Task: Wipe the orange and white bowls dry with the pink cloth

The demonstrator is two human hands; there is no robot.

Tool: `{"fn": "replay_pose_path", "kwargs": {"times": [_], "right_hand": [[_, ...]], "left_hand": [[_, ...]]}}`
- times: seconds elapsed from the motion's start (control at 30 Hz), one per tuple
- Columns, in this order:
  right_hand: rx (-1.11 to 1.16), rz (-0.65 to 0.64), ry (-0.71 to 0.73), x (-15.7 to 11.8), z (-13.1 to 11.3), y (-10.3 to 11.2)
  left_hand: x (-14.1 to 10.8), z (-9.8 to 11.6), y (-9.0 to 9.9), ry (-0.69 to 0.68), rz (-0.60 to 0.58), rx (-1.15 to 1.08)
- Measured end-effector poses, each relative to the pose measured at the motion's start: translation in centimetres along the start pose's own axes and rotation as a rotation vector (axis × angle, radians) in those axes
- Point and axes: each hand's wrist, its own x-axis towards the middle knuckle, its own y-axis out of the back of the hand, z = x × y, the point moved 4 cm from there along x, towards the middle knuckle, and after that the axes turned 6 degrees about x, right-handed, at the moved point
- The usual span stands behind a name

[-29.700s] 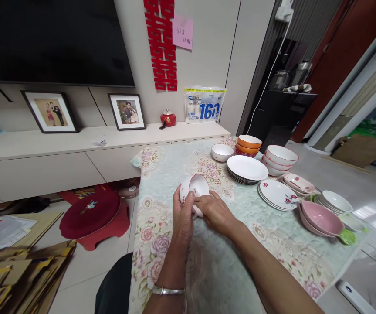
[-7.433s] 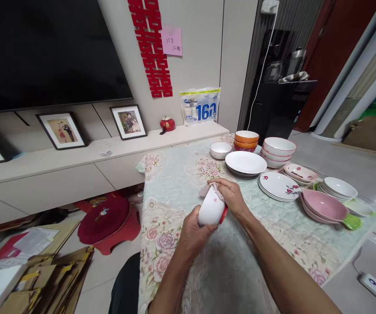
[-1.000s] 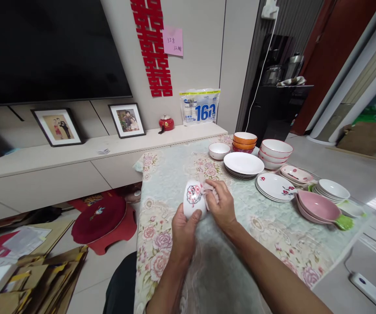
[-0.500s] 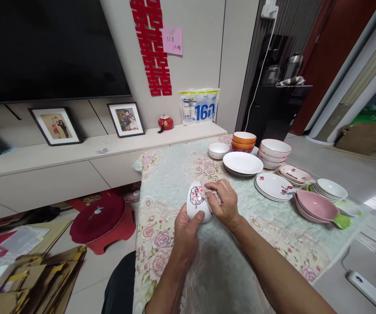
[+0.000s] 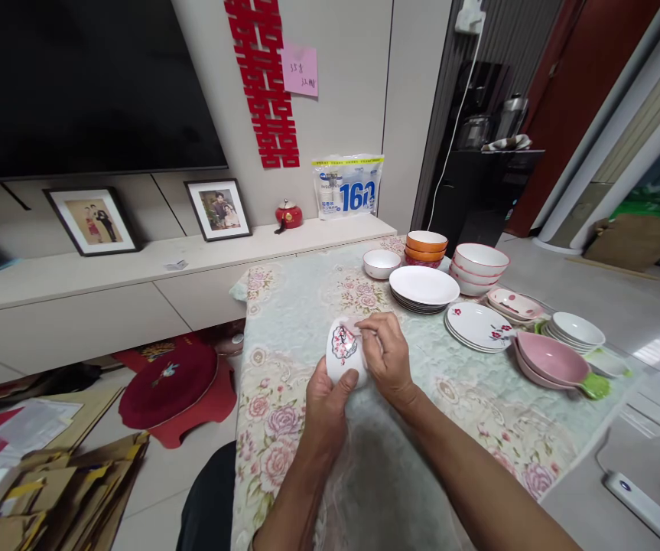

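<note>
A white bowl (image 5: 338, 353) with a red and black floral picture is tilted on its side above the flowered tablecloth. My left hand (image 5: 330, 394) grips it from below, thumb across its outside. At the bowl's upper right edge, my right hand (image 5: 385, 353) has its fingers curled round a thin pale cloth (image 5: 352, 325), mostly hidden by the fingers. Beyond my hands stand a small white bowl (image 5: 382, 264) and a stack of white plates (image 5: 424, 285).
Orange bowls (image 5: 427, 242), white bowls (image 5: 480, 260), flowered plates (image 5: 479, 327) and pink dishes (image 5: 553, 358) line the table's right side. A red stool (image 5: 169, 383) stands left of the table (image 5: 284, 451). Behind are a cabinet (image 5: 77, 306) and a plastic packet (image 5: 348, 187).
My right hand has shifted slightly left on the bowl, and less of the cloth shows. My left hand keeps its grip. The whole view has moved slightly.
</note>
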Motion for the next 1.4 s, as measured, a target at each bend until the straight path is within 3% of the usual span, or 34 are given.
{"fn": "replay_pose_path", "kwargs": {"times": [0.13,0.27,0.33,0.43,0.63,0.77,0.93,1.07,1.2,1.3,1.4], "right_hand": [[0.1,0.054,-0.261,-0.1,2.8,0.2],[0.235,0.077,-0.653,-1.1,6.1,0.0],[0.275,0.075,-0.774,-1.6,6.8,-0.3],[0.218,0.054,-0.685,-2.1,5.6,-0.9],[0.056,-0.172,-0.18,-2.7,0.8,-3.2],[0.032,-0.158,-0.105,-2.4,0.7,-3.0],[0.124,0.006,-0.29,-1.8,2.8,-1.3],[0.289,0.082,-0.597,-1.5,5.0,-0.3],[0.516,0.089,-0.938,-1.5,7.2,-0.1],[0.546,0.0,-1.056,-1.5,8.2,-0.4],[0.482,-0.03,-1.047,-1.4,9.0,-0.2]], "left_hand": [[-0.3,-0.2,0.4,0.001,-0.006,0.257],[-0.7,0.1,0.8,-0.111,0.028,0.542],[-0.8,0.2,1.0,-0.16,0.082,0.631],[-0.6,0.1,1.3,-0.15,0.141,0.615],[0.4,0.1,2.0,-0.082,0.224,0.137],[0.2,0.3,1.6,-0.102,0.193,0.116],[-0.5,0.7,1.2,-0.171,0.085,0.513],[-0.8,1.4,0.7,-0.461,0.039,0.954],[-1.1,1.6,-0.3,-0.693,-0.062,1.103],[-1.0,1.3,-0.3,-0.571,-0.086,1.034],[-0.8,0.6,0.3,-0.238,-0.111,0.723]]}}
